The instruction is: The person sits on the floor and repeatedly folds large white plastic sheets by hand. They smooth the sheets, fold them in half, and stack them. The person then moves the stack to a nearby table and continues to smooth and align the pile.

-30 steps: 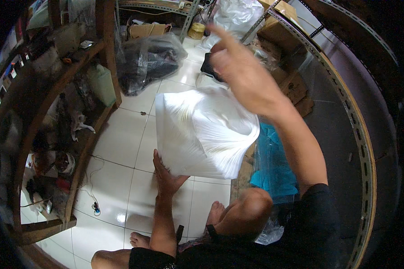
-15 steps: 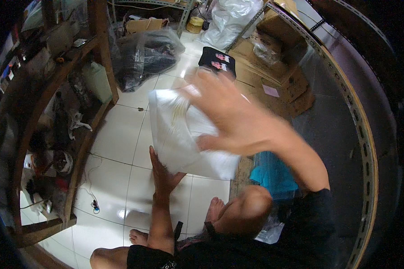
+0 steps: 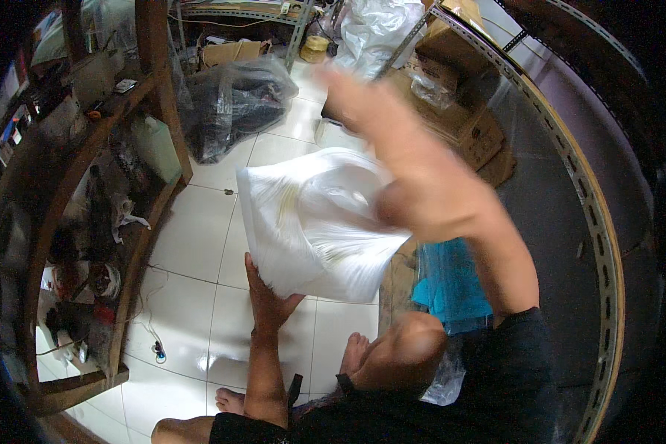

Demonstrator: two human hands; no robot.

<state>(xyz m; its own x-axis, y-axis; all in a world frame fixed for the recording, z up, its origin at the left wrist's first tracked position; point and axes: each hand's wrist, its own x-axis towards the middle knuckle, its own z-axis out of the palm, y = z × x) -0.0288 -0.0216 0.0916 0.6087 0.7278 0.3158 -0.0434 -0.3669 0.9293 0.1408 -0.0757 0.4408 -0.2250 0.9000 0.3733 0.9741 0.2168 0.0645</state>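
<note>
A thick stack of white translucent plastic bags [image 3: 325, 237], creased and bulging like a bundle of thin sheets, is raised above the tiled floor in front of me. My left hand [image 3: 270, 300] grips it from below at its near edge, thumb and fingers spread along the underside. Over the far right part of the stack my right hand [image 3: 414, 155] is blurred by motion. Its fingers stretch away forward, and its thumb stands apart by the stack's right side. Nothing shows between those fingers. Behind that hand, a dark folded item [image 3: 331, 111] is mostly hidden.
A dark wrapped bundle [image 3: 233, 107] lies at the far left. Wooden shelving [image 3: 152, 229] stands along the left, and a metal-edged rack [image 3: 603, 222] curves along the right. Cardboard [image 3: 473, 133] leans at the right. Turquoise packets [image 3: 451, 285] lie beside my right knee.
My right hand has moved away from the stack, farther forward, uncovering more of it. The stack's sheets now bulge and crease more. My left hand keeps its hold.
</note>
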